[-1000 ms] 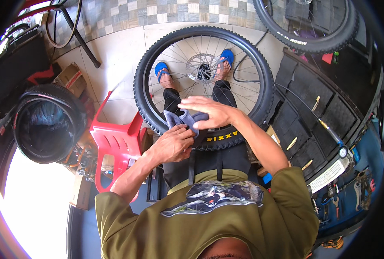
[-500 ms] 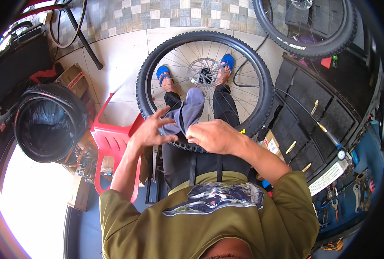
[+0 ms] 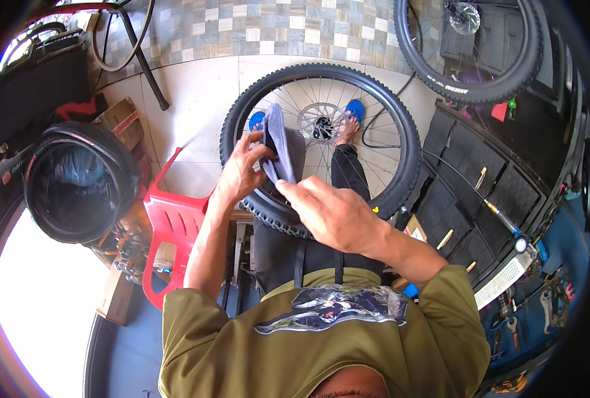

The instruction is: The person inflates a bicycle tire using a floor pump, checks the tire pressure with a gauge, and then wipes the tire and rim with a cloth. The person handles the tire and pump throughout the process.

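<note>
A grey cloth (image 3: 290, 142), folded and standing up in a fold, is between my two hands over the left part of a bicycle wheel. My left hand (image 3: 244, 171) has its curled fingers at the cloth's left edge. At the lower corner of the cloth, my right hand (image 3: 331, 215) pinches it between thumb and forefinger. Beneath is the wheel with its knobby black tire (image 3: 406, 142), lying across my legs, its spokes and brake disc (image 3: 319, 123) showing. The near left stretch of the rim is partly hidden by the cloth and hands.
A red plastic chair (image 3: 179, 222) stands close on my left, with stacked tires (image 3: 83, 182) beyond it. Another wheel (image 3: 464, 93) is at the far right. Black cases (image 3: 467, 159), an inflator with a gauge (image 3: 522, 244) and hand tools (image 3: 514, 325) lie on the right.
My left hand has come from spread fingers above the cloth to its edge. The cloth has been raised and turned more upright. The right hand has shifted slightly toward me.
</note>
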Demonstrator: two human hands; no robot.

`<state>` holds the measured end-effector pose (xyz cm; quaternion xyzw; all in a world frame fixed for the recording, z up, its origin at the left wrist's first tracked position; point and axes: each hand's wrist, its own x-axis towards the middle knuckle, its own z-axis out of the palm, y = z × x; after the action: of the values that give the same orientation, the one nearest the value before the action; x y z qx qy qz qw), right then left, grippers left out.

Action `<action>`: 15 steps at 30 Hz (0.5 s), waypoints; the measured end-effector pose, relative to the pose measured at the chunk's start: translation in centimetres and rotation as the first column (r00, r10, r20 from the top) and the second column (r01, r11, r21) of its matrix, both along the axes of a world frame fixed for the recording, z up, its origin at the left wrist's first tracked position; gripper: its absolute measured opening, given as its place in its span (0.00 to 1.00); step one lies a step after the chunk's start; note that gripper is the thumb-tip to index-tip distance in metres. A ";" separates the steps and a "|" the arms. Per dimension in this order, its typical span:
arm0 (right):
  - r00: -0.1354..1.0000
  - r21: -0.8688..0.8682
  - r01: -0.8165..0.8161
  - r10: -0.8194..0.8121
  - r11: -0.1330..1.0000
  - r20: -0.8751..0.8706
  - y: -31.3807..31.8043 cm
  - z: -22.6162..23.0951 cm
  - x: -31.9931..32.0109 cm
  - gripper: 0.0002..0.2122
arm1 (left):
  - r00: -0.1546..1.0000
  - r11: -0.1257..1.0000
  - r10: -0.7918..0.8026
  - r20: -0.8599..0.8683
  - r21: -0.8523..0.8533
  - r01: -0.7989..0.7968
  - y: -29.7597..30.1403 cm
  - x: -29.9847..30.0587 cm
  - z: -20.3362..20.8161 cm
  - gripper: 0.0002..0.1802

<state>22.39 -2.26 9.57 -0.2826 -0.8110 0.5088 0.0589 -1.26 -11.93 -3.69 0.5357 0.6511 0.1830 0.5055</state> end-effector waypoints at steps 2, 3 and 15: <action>0.995 0.146 0.095 -0.096 0.985 -0.002 0.2 -0.7 0.3 0.18 | 0.999 0.999 0.030 -0.020 -0.023 -0.031 0.3 -1.4 0.1 0.18; 0.992 0.141 0.114 -0.120 0.983 0.035 0.4 -0.8 0.2 0.13 | 0.996 0.998 0.059 -0.065 -0.026 -0.061 0.4 -2.2 0.4 0.18; 0.922 -0.326 0.349 -0.384 0.879 -0.046 0.8 -0.5 -3.4 0.11 | 0.793 0.888 0.428 0.434 -0.038 -0.459 -3.4 1.6 0.2 0.63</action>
<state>18.96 -1.44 9.11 -0.4086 -0.6478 0.6245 0.1531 0.31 -15.34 -3.50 0.3314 0.6235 0.4327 0.5606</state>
